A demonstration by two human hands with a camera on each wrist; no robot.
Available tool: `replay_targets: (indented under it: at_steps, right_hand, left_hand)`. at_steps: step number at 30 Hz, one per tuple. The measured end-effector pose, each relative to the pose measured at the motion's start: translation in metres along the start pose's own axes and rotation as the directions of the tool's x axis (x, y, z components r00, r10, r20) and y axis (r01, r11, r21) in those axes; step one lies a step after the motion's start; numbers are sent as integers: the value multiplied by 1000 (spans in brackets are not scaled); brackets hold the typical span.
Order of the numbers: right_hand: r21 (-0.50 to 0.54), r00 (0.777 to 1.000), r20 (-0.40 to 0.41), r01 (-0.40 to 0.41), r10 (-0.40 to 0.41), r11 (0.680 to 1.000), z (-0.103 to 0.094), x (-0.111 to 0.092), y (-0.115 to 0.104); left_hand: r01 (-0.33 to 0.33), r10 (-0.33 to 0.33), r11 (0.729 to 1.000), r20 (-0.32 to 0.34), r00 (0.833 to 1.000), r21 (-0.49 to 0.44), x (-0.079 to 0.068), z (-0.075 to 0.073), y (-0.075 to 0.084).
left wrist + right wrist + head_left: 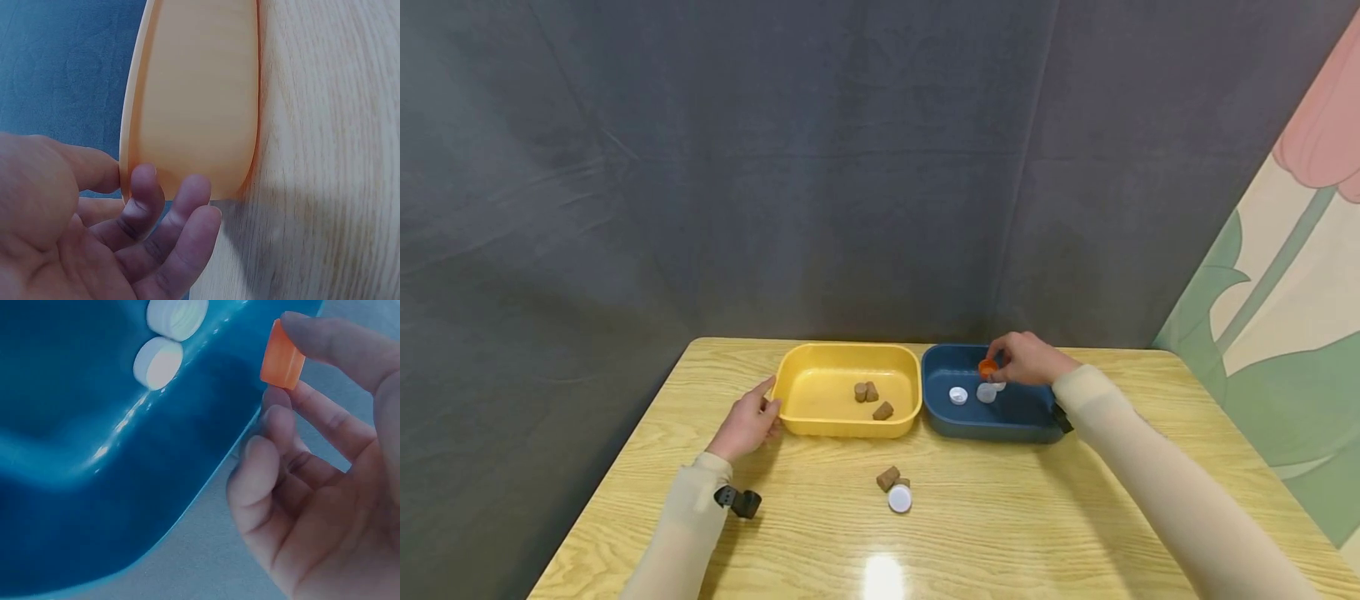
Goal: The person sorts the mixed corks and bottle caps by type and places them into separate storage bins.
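Observation:
My right hand pinches an orange bottle cap between thumb and fingertips, over the back of the blue tray. Under and beside that hand lie a white cap, a translucent cap and another white cap, partly hidden by the fingers. My left hand is at the left end of the yellow tray. Its thumb and a fingertip touch the rim, and the other fingers bend loosely beside it. Three brown corks lie inside the yellow tray.
In front of the trays, two more corks lie on the wooden table with a white cap against them. The trays stand side by side near the back edge. A dark curtain hangs behind the table.

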State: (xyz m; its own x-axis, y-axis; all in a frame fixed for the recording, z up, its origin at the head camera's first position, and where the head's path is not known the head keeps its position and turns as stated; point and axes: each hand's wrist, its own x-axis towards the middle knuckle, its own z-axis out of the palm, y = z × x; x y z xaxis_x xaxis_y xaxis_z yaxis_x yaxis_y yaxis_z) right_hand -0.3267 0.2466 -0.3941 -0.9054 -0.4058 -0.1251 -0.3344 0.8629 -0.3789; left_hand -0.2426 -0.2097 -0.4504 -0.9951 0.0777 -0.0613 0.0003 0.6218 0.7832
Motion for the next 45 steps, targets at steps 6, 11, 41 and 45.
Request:
replay_targets:
  at_steps: [6, 11, 41, 45]
  right_hand:
    - [-61, 999, 31, -24, 26, 998, -1, 14, 8]
    - [-79, 996, 53, -62, 67, 995, -1, 22, 13]
    - [-42, 973, 144, -176, 180, 984, 7, 33, 7]
    - [-36, 975, 141, -167, 170, 985, 5, 30, 6]
  left_hand:
    - [7, -7, 1000, 3, 1000, -2, 0, 1, -1]
    - [14, -14, 1000, 5, 1000, -6, 0, 2, -2]
    - [3, -3, 1000, 8, 1000, 18, 1, -1, 0]
    - [6, -6, 1000, 4, 1000, 18, 0, -1, 1]
